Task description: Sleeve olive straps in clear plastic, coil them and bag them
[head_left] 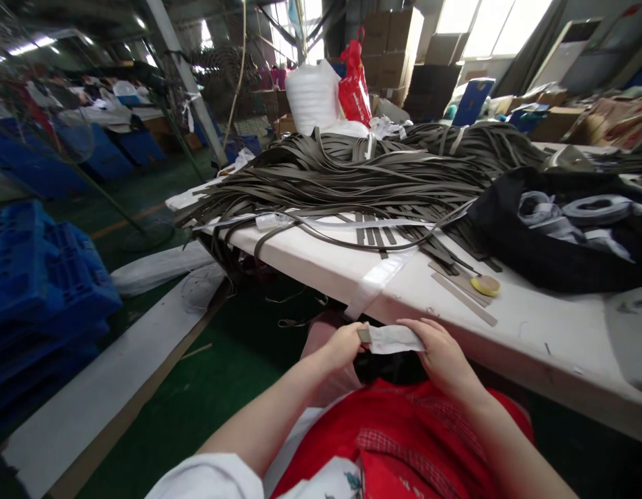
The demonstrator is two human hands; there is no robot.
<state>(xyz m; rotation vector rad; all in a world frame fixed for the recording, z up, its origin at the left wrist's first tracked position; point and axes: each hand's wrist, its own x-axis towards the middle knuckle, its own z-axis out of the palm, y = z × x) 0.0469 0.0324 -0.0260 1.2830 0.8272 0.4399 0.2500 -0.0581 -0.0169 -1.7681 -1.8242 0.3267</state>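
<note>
Over my lap, in front of the table edge, my left hand (346, 344) pinches the end of a short grey-brown strip (363, 336). A crinkled white sleeve-like piece (396, 339), thin like film or soft paper, runs from that strip across to my right hand (439, 348). The fingers of my right hand close around the sleeve's other end. What lies inside the white piece is hidden. On the white table (300, 263) beyond my hands lies a large heap of long grey-brown straps (341, 173).
On the table are a yellow tape roll (485, 285), short flat strips (463, 298) and a black bag (549, 256) holding white coiled bands (598, 208). A white foam roll (313, 97) and red bag (354, 90) stand behind. Blue pallets (40, 277) are stacked left.
</note>
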